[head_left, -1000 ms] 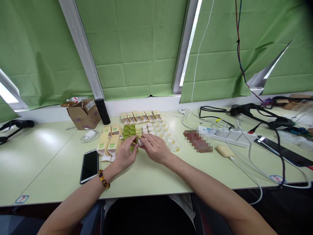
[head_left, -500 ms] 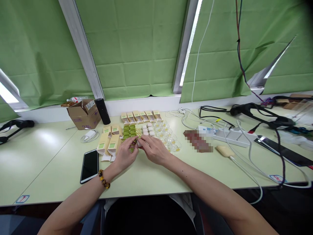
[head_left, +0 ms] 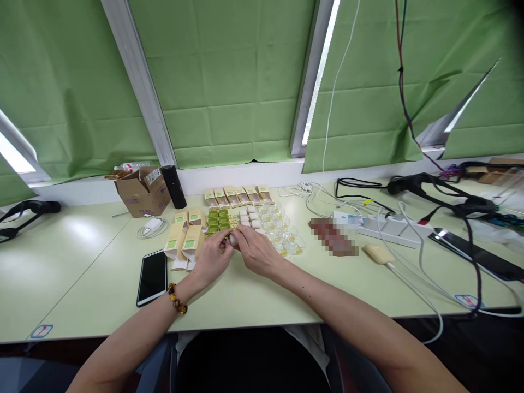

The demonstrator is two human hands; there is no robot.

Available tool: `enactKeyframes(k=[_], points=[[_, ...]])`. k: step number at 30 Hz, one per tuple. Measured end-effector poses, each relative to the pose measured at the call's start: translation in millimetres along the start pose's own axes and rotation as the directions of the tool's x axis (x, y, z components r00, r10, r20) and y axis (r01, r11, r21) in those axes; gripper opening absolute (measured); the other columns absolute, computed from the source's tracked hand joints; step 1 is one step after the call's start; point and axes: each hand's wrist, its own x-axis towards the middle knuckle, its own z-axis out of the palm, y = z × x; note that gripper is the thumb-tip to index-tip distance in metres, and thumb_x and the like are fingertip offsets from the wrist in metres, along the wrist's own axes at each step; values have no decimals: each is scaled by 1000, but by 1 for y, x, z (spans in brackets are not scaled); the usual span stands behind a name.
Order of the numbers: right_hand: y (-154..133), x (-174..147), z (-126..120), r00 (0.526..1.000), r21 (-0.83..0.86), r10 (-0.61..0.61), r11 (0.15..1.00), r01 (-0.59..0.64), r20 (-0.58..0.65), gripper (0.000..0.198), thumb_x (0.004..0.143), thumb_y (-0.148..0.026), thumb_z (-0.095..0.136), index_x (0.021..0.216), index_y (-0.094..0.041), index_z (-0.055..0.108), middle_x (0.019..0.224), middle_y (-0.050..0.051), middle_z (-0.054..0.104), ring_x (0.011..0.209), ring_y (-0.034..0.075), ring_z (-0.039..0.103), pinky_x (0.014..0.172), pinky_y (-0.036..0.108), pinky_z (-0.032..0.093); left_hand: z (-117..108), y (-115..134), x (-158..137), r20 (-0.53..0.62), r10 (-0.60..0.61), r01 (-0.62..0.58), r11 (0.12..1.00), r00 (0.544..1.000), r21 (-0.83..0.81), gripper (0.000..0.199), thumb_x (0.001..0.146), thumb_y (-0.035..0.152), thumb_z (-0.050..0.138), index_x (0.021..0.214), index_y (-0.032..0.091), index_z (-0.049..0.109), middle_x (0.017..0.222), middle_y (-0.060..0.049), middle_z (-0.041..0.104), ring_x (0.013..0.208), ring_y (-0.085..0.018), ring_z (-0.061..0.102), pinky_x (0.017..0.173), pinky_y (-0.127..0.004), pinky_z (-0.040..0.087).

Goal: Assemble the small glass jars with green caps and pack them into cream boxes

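Note:
Close together over the near edge of the laid-out small parts are my left hand [head_left: 212, 255] and my right hand [head_left: 258, 252], fingers closed. Pinched between their fingertips is a small whitish rounded piece [head_left: 233, 240]; a dark green part at the left fingers is mostly hidden. Just beyond lie rows of small green cups [head_left: 218, 220], pale yellow-green pieces [head_left: 233, 219] and white rounded blocks [head_left: 249, 216]. To their right are clear plastic cups with yellow spots [head_left: 281, 228]. Open cream-coloured boxes [head_left: 190, 238] stand left of my left hand.
More cream boxes [head_left: 238, 195] line the back. A phone [head_left: 152, 277] lies left of my left wrist. Further back stand a cardboard box [head_left: 144, 192] and a black cylinder [head_left: 173, 186]. A power strip [head_left: 393, 229], cables and a cream case [head_left: 379, 254] occupy the right.
The view has shifted slightly. My fingertips have moved a little, and the whitish piece between them shows more clearly. Nothing on the table has visibly moved.

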Motion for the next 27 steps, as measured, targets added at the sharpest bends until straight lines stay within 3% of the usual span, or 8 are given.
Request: enactKeyframes(k=[6,12,17,23,25,27], points=[[3,-1,1,999,71,44,997,-43,-10,28,110,-19,39,135,-15,51,115,17,63,91,25,65,63,34,56,-2,-2,0,21,2,-1,998,1000,-55,34,96,15,53,123,19,73,112,-9,79,94,-21,74,88,-37,61],[12,-4,-4,990,364,143,922,-129,-10,34,109,-27,45,143,-19,46,128,19,56,109,28,65,74,41,63,-5,-10,3,56,136,-130,986,989,-101,40,94,28,69,134,22,65,130,-13,71,104,-24,70,97,-43,59],[13,-4,-5,973,542,230,815,-206,24,26,108,-27,48,133,-20,51,126,17,57,116,29,62,93,48,61,-2,-18,3,47,87,-85,996,995,-40,36,93,27,72,128,22,67,105,-8,72,97,-24,66,90,-42,57],[9,-1,0,954,627,298,750,-211,-34,23,109,-33,48,127,-21,54,122,16,60,113,28,62,94,48,60,-1,-17,1,-4,85,-85,996,996,-24,38,93,30,71,131,23,67,104,-7,71,98,-24,66,89,-40,57],[11,0,-1,925,686,377,686,-241,-53,27,108,-41,49,126,-21,55,119,15,62,110,28,64,92,48,60,-1,-20,2,-21,35,-36,998,999,-42,39,93,31,71,130,22,68,103,-7,72,95,-23,66,88,-39,57],[18,3,-3,854,801,521,518,-299,-19,33,107,-49,53,127,-22,54,113,12,66,100,25,68,87,44,61,-1,-25,4,-36,-53,50,997,998,-62,41,91,33,72,130,20,69,103,-7,73,92,-22,66,87,-38,57]])
